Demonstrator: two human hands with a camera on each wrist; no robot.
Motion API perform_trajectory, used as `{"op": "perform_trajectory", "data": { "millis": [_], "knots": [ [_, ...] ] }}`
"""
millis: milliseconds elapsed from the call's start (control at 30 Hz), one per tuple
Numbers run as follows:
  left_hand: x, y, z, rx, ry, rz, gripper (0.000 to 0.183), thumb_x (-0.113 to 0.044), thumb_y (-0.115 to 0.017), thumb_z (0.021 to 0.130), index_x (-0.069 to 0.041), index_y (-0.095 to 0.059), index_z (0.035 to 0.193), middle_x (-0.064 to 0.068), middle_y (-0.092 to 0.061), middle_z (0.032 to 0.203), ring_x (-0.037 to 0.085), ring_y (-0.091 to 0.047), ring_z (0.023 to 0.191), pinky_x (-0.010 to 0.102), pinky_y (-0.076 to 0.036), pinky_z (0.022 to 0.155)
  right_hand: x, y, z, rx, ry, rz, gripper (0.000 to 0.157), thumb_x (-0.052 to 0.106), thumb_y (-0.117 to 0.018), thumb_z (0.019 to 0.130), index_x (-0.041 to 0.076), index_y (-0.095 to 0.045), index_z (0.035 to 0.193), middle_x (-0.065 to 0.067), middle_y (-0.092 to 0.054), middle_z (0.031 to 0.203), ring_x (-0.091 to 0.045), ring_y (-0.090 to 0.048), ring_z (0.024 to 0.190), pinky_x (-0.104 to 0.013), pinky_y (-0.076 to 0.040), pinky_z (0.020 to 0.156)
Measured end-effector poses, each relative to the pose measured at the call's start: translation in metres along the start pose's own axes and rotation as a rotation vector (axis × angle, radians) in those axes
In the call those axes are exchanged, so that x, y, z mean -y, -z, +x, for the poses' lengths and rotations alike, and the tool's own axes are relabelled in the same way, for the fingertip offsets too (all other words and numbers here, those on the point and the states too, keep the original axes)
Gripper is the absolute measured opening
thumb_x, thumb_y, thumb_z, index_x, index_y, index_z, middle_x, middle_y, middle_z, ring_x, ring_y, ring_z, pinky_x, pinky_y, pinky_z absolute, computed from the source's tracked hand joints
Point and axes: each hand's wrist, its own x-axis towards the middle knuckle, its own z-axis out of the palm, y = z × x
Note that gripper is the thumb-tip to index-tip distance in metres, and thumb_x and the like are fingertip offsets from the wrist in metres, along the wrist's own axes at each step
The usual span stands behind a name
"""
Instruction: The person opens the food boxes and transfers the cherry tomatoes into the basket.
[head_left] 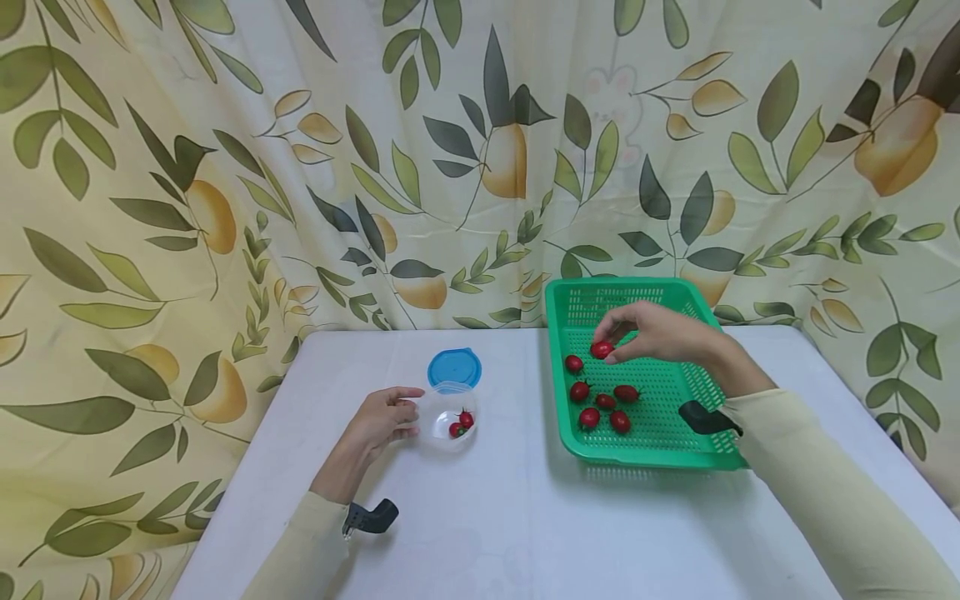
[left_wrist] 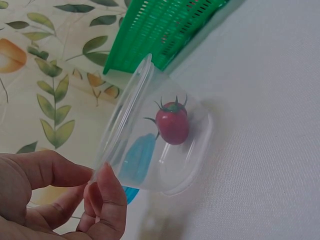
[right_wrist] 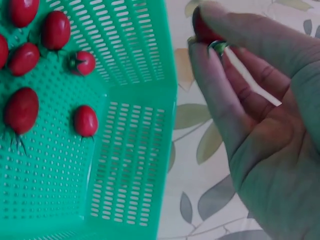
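Observation:
My right hand (head_left: 660,333) is above the green basket (head_left: 716,460), pinching a red cherry tomato (head_left: 602,349) between thumb and fingertips. The right wrist view shows the green stem of this held tomato (right_wrist: 204,30). Below, several cherry tomatoes (head_left: 619,422) lie on the basket's floor, mostly toward its left side. On the left, my left hand (head_left: 381,423) pinches the rim of a small clear plastic container (head_left: 429,432). Two cherry tomatoes (head_left: 466,419) lie inside that container; the left wrist view shows one of them (left_wrist: 173,126) through the wall.
A blue lid (head_left: 454,368) lies on the white table (head_left: 495,517) just behind the container. Behind the table hangs a curtain (head_left: 465,167) printed with leaves and fruit. A dark wrist strap mount (head_left: 373,517) sticks out from the left sleeve.

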Motion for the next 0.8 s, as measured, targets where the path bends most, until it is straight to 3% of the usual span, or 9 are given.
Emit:
{"op": "perform_trajectory", "data": {
  "millis": [233, 433, 800],
  "knots": [
    [0.000, 0.000, 0.000, 0.008, -0.004, -0.008, 0.037, 0.001, -0.061, 0.096, -0.001, -0.064, 0.132, 0.013, -0.053, 0.105, 0.025, -0.058, 0.088, 0.028, -0.060, 0.073, -0.004, 0.005, -0.007, -0.035, -0.051, -0.090, 0.024, 0.010, -0.079, 0.087, 0.007, -0.071, 0.109, -0.007, -0.071, 0.110, -0.025, -0.067, 0.105, -0.040, -0.057, 0.086],
    [0.000, 0.000, 0.000, 0.009, -0.008, -0.009, 0.037, 0.002, -0.061, 0.095, -0.001, -0.063, 0.132, 0.013, -0.053, 0.105, 0.026, -0.058, 0.088, 0.027, -0.060, 0.073, -0.004, 0.006, -0.009, -0.060, -0.035, -0.133, 0.022, 0.008, -0.078, 0.087, 0.009, -0.072, 0.108, -0.005, -0.070, 0.110, -0.028, -0.066, 0.108, -0.042, -0.057, 0.088],
    [-0.001, 0.000, -0.001, 0.003, -0.003, -0.003, 0.037, 0.002, -0.061, 0.095, -0.001, -0.064, 0.132, 0.013, -0.052, 0.106, 0.025, -0.058, 0.087, 0.028, -0.060, 0.073, 0.007, -0.002, 0.006, 0.004, 0.032, 0.056, 0.025, 0.012, -0.077, 0.090, 0.009, -0.070, 0.113, -0.007, -0.070, 0.111, -0.024, -0.068, 0.104, -0.029, -0.058, 0.087]
  ]
}}
